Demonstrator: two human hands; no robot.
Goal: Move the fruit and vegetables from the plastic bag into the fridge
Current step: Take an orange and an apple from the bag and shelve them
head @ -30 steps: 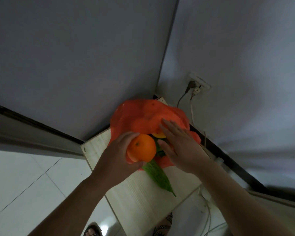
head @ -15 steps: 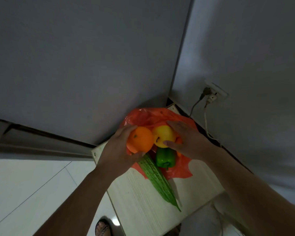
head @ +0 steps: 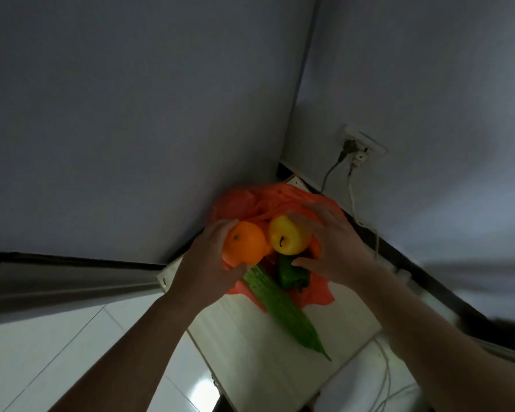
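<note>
Pale wood is what carries everything — a small light-grained tabletop (head: 268, 346) pushed into the corner of grey walls, its near corner toward the camera. Nearest along it lies a long, ridged green bitter gourd (head: 283, 307), its pointed tip aimed at the near right edge and its thick end running back under the fruit. Just behind it a glossy green bell pepper (head: 290, 273) sits on the crumpled orange-red plastic bag (head: 250, 200), which spreads open toward the far corner.

Above the bag's mouth, the left hand (head: 204, 263) is wrapped around a round orange fruit (head: 246, 243), fingers curled behind it and thumb below. Touching it on the right is a smooth yellow apple-shaped fruit with a dark stem (head: 289, 234); the right hand (head: 332, 245) cups it from the far side, fingers spread over the top, thumb reaching low beside the pepper. Whether that grasp is fully closed I cannot tell — it looks loose.

No fridge is in view. The step appears to be lifting both fruits clear of the bag. To do it well, the right hand should probably settle its grip before rising, and both should lift straight up so the thin plastic does not drag the pepper or gourd toward the edge.
</note>
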